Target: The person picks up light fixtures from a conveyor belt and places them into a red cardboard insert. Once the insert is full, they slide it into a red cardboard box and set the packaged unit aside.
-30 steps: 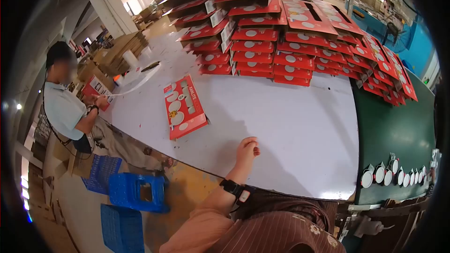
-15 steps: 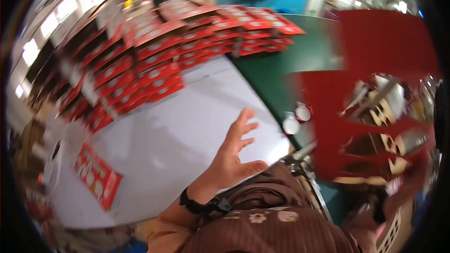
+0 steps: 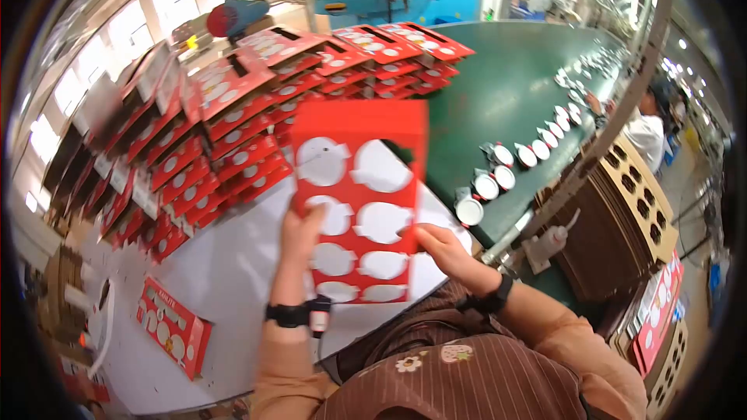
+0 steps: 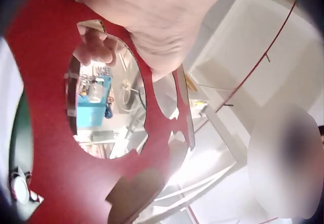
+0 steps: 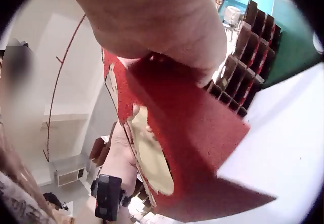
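Note:
A red cardboard box (image 3: 334,193) with two columns of round cutouts is upright above the white table (image 3: 257,280). My left hand (image 3: 297,235) grips its left side, the thumb across the front by a cutout. In the left wrist view, fingertips (image 4: 96,51) show through a large cutout. My right hand (image 3: 451,255) holds the box's right edge; its fingertips are partly hidden there. In the right wrist view, a red flap (image 5: 192,122) sticks out below the right hand. Another red box (image 3: 173,328), printed and with white round shapes, lies at the table's left.
Stacked red boxes (image 3: 233,136) line the table's far side. White round lamps (image 3: 486,187) stand in a row on the green conveyor (image 3: 498,101) at right. Brown cardboard inserts (image 3: 615,218), a white bottle (image 3: 548,247) and a metal post are at far right; another person (image 3: 647,128) sits beyond.
My view has turned right. The red box, a blur at the right half a second ago, is now in front of me. My left hand, free before, has taken hold of it.

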A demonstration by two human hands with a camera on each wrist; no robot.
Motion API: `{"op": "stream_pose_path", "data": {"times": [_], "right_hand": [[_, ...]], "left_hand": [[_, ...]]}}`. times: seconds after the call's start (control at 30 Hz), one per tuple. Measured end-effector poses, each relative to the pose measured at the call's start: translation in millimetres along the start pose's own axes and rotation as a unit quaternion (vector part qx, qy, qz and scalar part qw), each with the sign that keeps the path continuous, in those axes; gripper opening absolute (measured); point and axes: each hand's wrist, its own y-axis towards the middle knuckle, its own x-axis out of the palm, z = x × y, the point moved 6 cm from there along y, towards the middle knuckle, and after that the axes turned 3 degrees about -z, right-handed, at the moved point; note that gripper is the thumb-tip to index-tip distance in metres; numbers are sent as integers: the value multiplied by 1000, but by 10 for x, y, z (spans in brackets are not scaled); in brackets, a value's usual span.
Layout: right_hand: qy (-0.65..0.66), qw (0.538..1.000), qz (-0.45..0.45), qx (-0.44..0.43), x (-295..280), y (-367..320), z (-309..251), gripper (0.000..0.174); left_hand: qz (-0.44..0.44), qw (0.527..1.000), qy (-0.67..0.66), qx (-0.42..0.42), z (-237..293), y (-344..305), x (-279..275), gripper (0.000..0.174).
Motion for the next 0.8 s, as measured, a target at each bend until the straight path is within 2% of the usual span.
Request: {"op": "stream_pose_path", "data": {"times": [0.03, 0.1, 0.13, 0.17, 0.2, 0.3, 0.33, 0.37, 0.43, 0.47, 0.5, 0.53, 0.57, 0.6, 0.63, 0.67, 0.73, 0.77, 0.8], "right_hand": [[-91, 996, 9, -14, -71, 37, 54, 30], [-227, 967, 115, -9, -549, -23, 284, 28], [-283, 942, 180, 17, -889, -48, 497, 28], [-291, 923, 223, 117, -1219, -77, 686, 30], [-302, 900, 295, 110, -1484, -147, 797, 32], [-346, 855, 282, 263, -1916, -177, 1237, 42], [-343, 855, 281, 269, -1936, -156, 1333, 42], [-391, 842, 277, 248, -1903, -104, 1356, 43], [-434, 828, 271, 230, -1800, -27, 1376, 45], [-473, 807, 299, 186, -1731, -15, 1272, 45], [-511, 783, 325, 141, -1676, -11, 1189, 45], [-474, 804, 334, 132, -1667, -16, 1233, 40], [-471, 806, 331, 137, -1660, -3, 1245, 40], [-317, 870, 331, 182, -1677, -6, 1324, 40], [-153, 907, 322, 223, -1649, -13, 1400, 41], [-151, 907, 320, 228, -1597, -15, 1314, 41], [-34, 936, 315, 152, -1395, -3, 1061, 39], [-29, 937, 310, 160, -1318, -35, 1024, 39], [-99, 950, 275, 115, -1213, -26, 916, 38]], "left_hand": [[2, 1000, 8, -14, 35, 3, -152, 38], [-33, 996, 86, -17, -139, 70, -501, 39], [-42, 995, 84, -18, -156, 85, -585, 39], [-61, 980, 169, -89, -231, 53, -660, 38], [-79, 951, 253, -160, -330, 24, -686, 38], [-147, 926, 296, -184, -600, 86, -419, 38], [-168, 929, 302, -135, -826, 179, -358, 43], [-171, 926, 304, -141, -946, 251, -282, 43], [-231, 884, 395, -96, -1083, 368, 26, 54], [-235, 882, 397, -101, -1204, 391, 109, 54], [-198, 856, 470, -82, -1276, 429, 148, 58], [-160, 825, 539, -63, -1324, 450, 173, 62], [-163, 822, 541, -68, -1327, 431, 228, 62], [-158, 811, 562, -37, -1245, 407, 297, 63], [-152, 799, 581, -6, -1150, 379, 377, 65], [-155, 798, 583, -12, -1076, 358, 451, 65], [-156, 820, 520, 181, -644, 274, 748, 60], [-189, 840, 468, 200, -494, 206, 940, 59], [-217, 857, 414, 217, -363, 122, 1147, 58]]}}
